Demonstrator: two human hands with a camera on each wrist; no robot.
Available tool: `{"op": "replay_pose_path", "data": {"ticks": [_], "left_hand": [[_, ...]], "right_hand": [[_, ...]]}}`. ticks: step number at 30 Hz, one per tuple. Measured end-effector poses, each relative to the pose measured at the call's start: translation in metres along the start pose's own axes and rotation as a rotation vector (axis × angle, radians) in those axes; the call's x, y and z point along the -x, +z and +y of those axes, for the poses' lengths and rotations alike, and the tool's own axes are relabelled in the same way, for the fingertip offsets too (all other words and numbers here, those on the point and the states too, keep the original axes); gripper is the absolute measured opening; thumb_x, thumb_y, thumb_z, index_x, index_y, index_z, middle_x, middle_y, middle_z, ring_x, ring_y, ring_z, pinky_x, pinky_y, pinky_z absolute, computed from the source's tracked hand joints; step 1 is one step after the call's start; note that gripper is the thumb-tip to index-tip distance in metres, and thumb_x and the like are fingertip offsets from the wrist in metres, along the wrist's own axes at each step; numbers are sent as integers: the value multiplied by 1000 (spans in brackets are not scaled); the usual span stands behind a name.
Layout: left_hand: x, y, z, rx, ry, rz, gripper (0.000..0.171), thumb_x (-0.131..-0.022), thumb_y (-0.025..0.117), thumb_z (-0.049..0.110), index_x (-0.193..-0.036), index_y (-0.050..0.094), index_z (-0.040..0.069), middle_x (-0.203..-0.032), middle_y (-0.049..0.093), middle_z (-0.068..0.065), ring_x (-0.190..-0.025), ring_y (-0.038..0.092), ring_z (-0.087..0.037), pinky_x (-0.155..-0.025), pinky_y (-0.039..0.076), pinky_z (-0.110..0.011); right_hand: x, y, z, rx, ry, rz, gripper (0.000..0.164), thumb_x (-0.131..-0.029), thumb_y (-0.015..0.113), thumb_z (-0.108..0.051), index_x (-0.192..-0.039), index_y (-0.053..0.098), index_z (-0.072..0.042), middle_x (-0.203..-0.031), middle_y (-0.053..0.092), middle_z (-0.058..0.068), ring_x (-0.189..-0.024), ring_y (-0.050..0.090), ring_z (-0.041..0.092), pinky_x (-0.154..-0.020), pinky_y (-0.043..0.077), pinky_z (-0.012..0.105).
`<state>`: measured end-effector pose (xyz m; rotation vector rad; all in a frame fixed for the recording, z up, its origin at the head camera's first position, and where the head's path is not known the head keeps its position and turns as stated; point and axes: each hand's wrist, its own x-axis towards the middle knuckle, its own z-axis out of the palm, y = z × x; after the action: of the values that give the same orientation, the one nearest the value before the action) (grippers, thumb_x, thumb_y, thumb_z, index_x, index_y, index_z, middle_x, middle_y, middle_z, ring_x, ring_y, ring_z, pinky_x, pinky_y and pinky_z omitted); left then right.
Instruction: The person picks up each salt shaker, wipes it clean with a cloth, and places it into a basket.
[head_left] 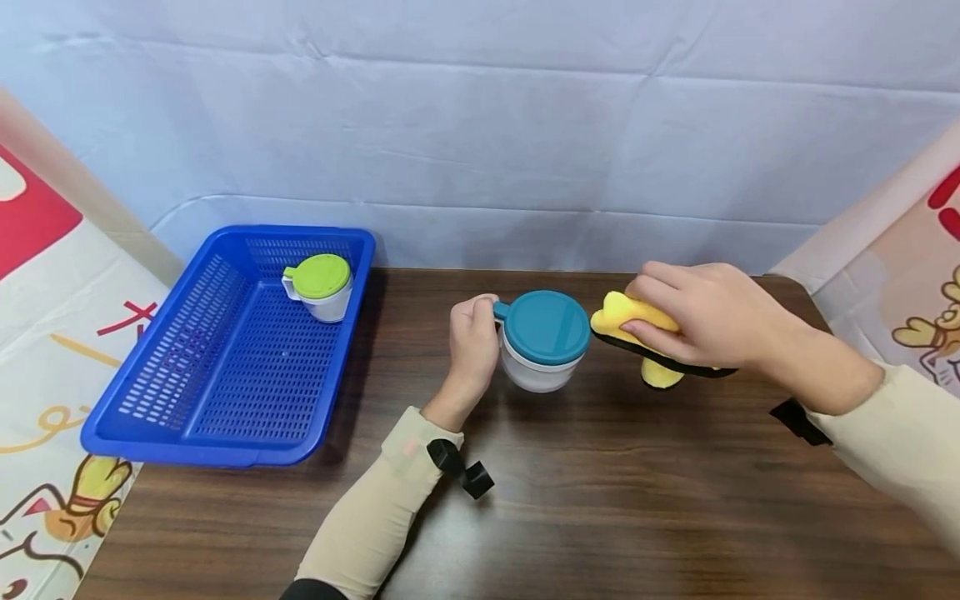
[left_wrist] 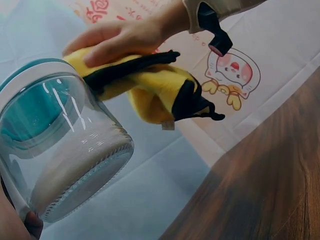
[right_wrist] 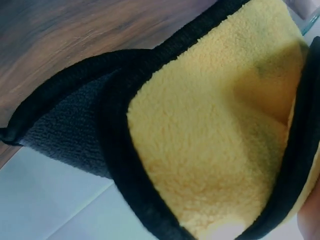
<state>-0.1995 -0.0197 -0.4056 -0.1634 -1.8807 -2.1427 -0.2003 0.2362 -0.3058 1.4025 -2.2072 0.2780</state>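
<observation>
My left hand (head_left: 476,346) grips the handle of a clear glass jar (left_wrist: 75,150) with a teal lid (head_left: 547,327). In the left wrist view the jar is tilted, with whitish contents lying toward its base. My right hand (head_left: 697,312) holds a folded yellow cloth (head_left: 637,321) with black edging, thumb on the near side and fingers over the top. The cloth's left end is right at the jar's side. A loose part of the cloth (right_wrist: 200,125) hangs below the hand and fills most of the right wrist view, showing a dark grey reverse side.
A blue plastic basket (head_left: 330,417) stands at the left of the brown wooden table (head_left: 600,508). Inside its far right corner is a smaller jar with a green lid (head_left: 322,277). A pale cloth backdrop (head_left: 480,150) rises behind the table, with printed sheets at both sides.
</observation>
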Motion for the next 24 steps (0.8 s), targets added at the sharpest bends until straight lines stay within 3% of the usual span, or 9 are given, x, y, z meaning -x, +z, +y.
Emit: {"op": "replay_pose_path", "data": {"ticks": [11,24], "left_hand": [[0,0,0,9,-16,-1,38,-91,35,10,-54,34,9,-53,28,1,-49,25,-16,-52,24,-26],[1,4,2,-20,5,3,37,-91,36,8,-53,32,11,-54,24,3,-50,21,-15,-51,20,-25]], "right_hand": [[-6,-4,-29,-97,-128,-41,37,-105,45,-44,-92,60,-13,-78,46,-7,-57,33,2,-47,31,19],[-31,-1,-62,-214,-142,-41,33,-105,48,-41,-91,59,-14,-75,42,-8,-57,33,3,-50,31,16]]}}
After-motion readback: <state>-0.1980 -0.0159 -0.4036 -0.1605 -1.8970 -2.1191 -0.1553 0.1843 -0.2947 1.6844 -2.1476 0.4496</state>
